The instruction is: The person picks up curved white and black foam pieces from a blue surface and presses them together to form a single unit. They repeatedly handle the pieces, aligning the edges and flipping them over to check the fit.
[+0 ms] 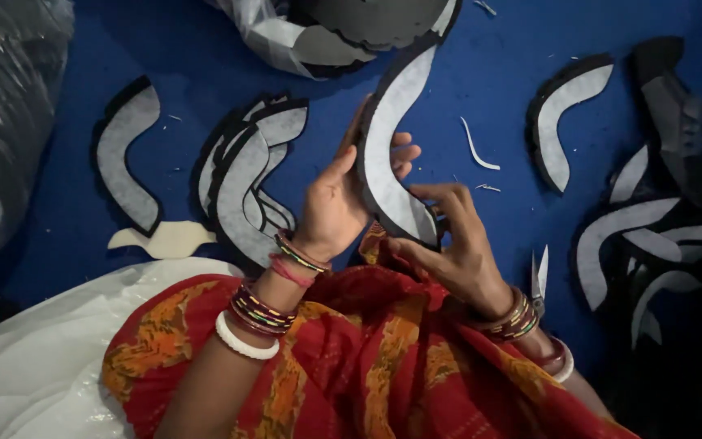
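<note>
Left hand (336, 203) and right hand (457, 236) both grasping 1 curved grey-black cutout (387, 154).
Scissors (539, 280) beside right wrist on blue floor mat (489, 89).

Left hand (336, 202) raised, fingers curled, right hand (455, 236) pinching, wrists close

One head-worn camera looks steeply down, close over the person's lap (351, 366), onto the blue floor covering (497, 89) just ahead. The dark right edge is probably beyond good light. No second view overlaps it.
</note>
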